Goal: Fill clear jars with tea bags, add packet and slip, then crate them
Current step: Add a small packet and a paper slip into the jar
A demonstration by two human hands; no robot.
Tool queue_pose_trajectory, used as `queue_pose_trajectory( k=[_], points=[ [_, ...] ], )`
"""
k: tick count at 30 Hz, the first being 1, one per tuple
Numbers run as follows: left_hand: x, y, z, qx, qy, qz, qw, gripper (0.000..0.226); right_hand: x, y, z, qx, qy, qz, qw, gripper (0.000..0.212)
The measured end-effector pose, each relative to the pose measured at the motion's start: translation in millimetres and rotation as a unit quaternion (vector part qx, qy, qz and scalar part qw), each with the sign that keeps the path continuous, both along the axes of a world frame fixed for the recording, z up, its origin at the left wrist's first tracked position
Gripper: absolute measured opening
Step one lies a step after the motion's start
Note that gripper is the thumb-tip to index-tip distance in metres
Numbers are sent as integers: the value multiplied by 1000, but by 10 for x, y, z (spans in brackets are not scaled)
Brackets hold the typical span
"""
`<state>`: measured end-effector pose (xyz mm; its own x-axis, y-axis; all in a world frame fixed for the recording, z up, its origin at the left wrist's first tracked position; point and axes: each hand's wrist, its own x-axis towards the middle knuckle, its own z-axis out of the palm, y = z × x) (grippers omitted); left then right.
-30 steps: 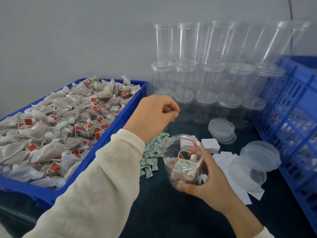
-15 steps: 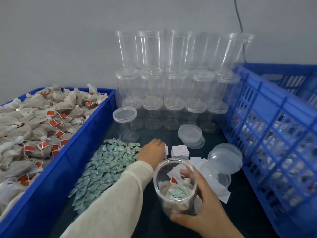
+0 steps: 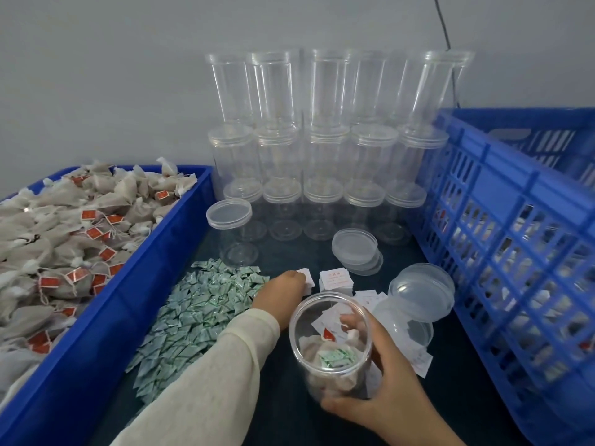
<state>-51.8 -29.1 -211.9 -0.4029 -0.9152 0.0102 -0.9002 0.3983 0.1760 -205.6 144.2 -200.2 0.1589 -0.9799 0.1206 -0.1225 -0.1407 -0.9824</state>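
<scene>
My right hand (image 3: 383, 391) grips an open clear jar (image 3: 331, 346) low in the middle; inside lie tea bags with a green packet on top. My left hand (image 3: 280, 296) is down on the dark table, its fingertips on a small stack of white slips (image 3: 307, 278); I cannot see whether they pinch one. A second slip stack (image 3: 335, 280) sits just right of it. Green packets (image 3: 199, 313) are heaped to the left of my left hand. Tea bags with red tags (image 3: 74, 226) fill the blue bin (image 3: 154, 262) at the left.
Empty clear jars (image 3: 325, 149) are stacked against the wall at the back. One lidded jar (image 3: 230, 233) stands nearer. Loose lids (image 3: 355, 249) and an open lid pair (image 3: 418, 294) lie right of the slips. A blue slatted crate (image 3: 502, 239) holding filled jars stands at the right.
My left hand came down from above the jar to the slip stack on the table. The view swung right, bringing the blue crate in. The jar stays in my right hand.
</scene>
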Motion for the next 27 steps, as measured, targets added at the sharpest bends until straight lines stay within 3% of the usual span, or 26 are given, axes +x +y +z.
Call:
queue_pose_trajectory(
  k=[9,15,19,21,27],
  points=[
    [43,-85,46,-75,-27,10,997,19,-32,4,-27,1,-6,-7,1000,109],
    [76,210,658,-174,137,20,975,22,-87,-9,-53,-10,-3,-19,1000,112],
    [187,770,1170,-308,218,-70,923,16,-70,-46,-49,-19,-9,-17,1000,107],
    [215,1052,1266,-351,200,-131,905,18,-36,-78,-57,-27,-13,-16,999,103],
    [257,1390,1213,-356,58,-200,911,14,45,-131,11,-38,-16,-13,999,99]
  ],
)
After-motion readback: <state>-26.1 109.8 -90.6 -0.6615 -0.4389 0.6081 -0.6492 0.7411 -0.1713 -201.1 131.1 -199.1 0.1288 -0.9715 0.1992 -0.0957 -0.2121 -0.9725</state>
